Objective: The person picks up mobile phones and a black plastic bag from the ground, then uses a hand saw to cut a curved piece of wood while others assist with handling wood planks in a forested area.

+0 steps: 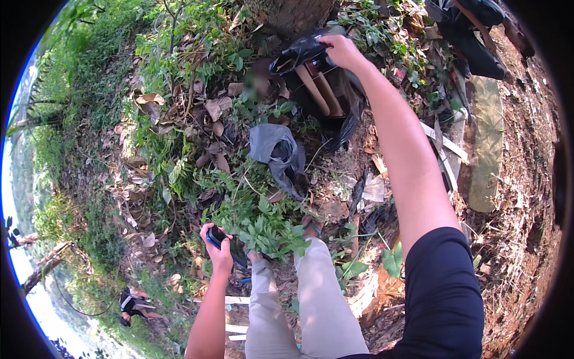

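Observation:
My right hand [345, 52], its arm stretched out ahead, pinches the rim of a black plastic bag [308, 51] at the foot of a tree. The bag's mouth gapes, and two long tan pieces [320, 90], wooden-looking, lie inside; their lower ends are in shadow. Nearer to me on the left, my left hand [219, 248] is closed round a small black object with a blue edge [216, 235]; its kind is not clear. Between the hands a crumpled grey-black plastic bag [278, 152] rests on the leaf-strewn ground.
A tree trunk [290, 13] stands just beyond the bag. Leafy green plants [272, 230] grow before my feet. Pale strips [445, 143] and a long yellowish board [485, 143] lie to the right. One person [472, 36] is at the upper right, another [134, 305] far at the lower left.

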A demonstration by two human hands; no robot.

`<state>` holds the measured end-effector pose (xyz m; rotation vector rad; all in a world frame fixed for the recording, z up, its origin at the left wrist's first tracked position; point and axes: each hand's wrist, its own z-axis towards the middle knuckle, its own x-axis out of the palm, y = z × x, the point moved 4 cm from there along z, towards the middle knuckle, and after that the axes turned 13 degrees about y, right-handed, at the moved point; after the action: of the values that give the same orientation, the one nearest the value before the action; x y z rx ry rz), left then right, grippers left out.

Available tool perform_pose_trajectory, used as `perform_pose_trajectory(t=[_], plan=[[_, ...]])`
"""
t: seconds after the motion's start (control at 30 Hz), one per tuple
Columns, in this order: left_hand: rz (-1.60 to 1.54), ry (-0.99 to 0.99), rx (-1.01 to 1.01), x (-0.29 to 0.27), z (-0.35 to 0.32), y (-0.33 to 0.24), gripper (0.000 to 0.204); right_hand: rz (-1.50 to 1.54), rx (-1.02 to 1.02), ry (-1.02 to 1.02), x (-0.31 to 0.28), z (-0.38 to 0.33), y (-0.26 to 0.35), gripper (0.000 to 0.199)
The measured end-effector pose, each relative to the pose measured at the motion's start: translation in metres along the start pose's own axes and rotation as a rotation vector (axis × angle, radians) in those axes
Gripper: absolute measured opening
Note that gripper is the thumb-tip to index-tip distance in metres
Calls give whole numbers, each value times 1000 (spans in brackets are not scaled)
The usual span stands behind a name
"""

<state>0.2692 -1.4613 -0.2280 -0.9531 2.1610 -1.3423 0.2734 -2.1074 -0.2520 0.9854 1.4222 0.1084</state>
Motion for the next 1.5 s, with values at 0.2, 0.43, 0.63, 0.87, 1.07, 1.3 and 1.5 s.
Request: perform_pose_trajectory(t=[0.2, 0.43, 0.63, 0.87, 1.07, 1.3, 1.5], plan=[[32, 26, 32, 18, 30, -17, 57, -97, 525, 357, 59, -51, -14, 76], [-57, 49, 239, 52, 109, -78, 54, -144, -402, 14, 98, -122, 147, 51], [-124, 98, 406, 86, 185, -137, 54, -734, -126, 183, 123, -23, 70, 45], [-194, 175, 481, 129, 241, -166, 50, 634, -192, 325, 131, -36, 97, 65], [-156, 114, 463, 137, 273, -173, 50, 872, -266, 753, 122, -78, 190, 110], [151, 118, 369, 116, 293, -184, 83, 494, 20, 275, 144, -28, 126, 83], [103, 92, 117, 27, 188, -53, 57, 227, 617, 144, 192, 32, 48, 98]])
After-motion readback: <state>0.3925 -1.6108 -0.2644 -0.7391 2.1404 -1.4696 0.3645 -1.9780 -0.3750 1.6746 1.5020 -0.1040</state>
